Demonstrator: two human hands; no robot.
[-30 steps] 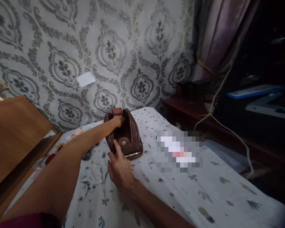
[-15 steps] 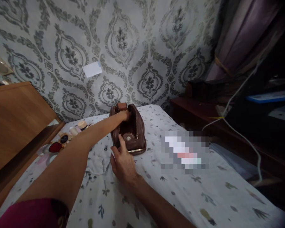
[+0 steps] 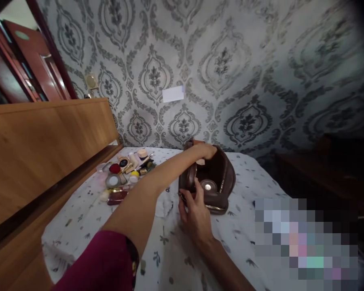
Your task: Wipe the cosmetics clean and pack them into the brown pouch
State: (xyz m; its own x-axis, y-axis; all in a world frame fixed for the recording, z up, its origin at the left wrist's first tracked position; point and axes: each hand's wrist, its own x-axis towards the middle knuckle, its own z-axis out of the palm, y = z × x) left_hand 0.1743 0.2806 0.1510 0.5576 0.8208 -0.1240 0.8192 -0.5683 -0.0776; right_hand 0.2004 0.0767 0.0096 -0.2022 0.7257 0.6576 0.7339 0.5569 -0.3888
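Note:
A brown leather handbag [image 3: 229, 178] stands unzipped on the patterned bed sheet, its mouth facing me. My left hand [image 3: 210, 151] reaches into the upper part of the opening from the left; its fingers are hidden inside the bag. At the lower left corner of the mouth is my right hand [image 3: 197, 216], gripping the bag's front edge with its fingers at the rim. A round metal snap [image 3: 208, 187] shows on the flap inside the opening. Something pale lies by my left wrist, too small to name.
Several cosmetics lie in a pile at the left, among them a yellow-lidded jar [image 3: 134, 176] and a dark red bottle [image 3: 117, 197]. A wooden headboard [image 3: 54, 137] borders the left side. Patterned wallpaper covers the wall [image 3: 197, 76] behind. A blurred-out patch [image 3: 306, 238] hides something at right.
My view has turned left, so the bag and both hands appear farther right. More of the cosmetics pile shows. My left hand is still in the bag and my right hand still at its edge.

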